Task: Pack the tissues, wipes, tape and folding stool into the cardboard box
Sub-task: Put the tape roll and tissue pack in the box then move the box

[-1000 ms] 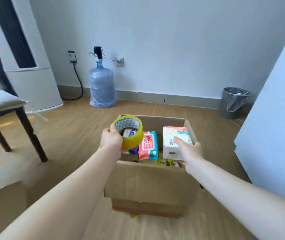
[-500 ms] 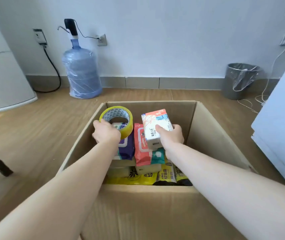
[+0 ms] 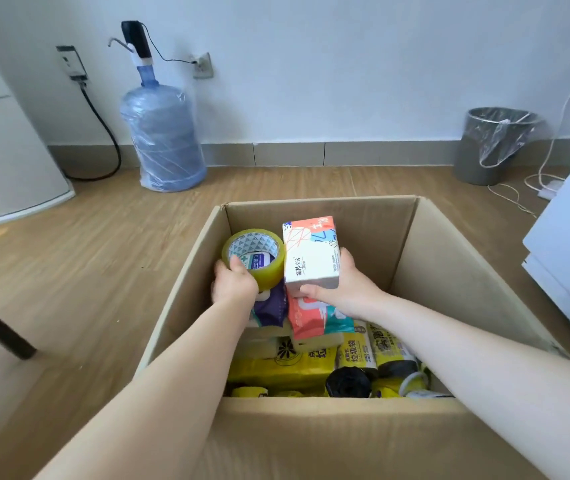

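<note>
While left hand [image 3: 234,282] grips tape roll [image 3: 254,258], right hand [image 3: 340,285] clamps tissue pack [image 3: 311,252] inside cardboard box [image 3: 311,438]: you lower both, find gaps, release.

Legible markings are few. The wipes pack [image 3: 255,263], seen through the core of the tape roll [image 3: 254,258], bears white Chinese characters on a blue panel beside a green cross; only "卫生湿巾" reads with fair confidence. The tissue pack [image 3: 311,252] carries vertical Chinese script and small print, too fine to read. The yellow rolls [image 3: 354,351] show "垃圾袋". The yellow bag [image 3: 283,367] shows black characters, partly hidden and not legible.
</note>
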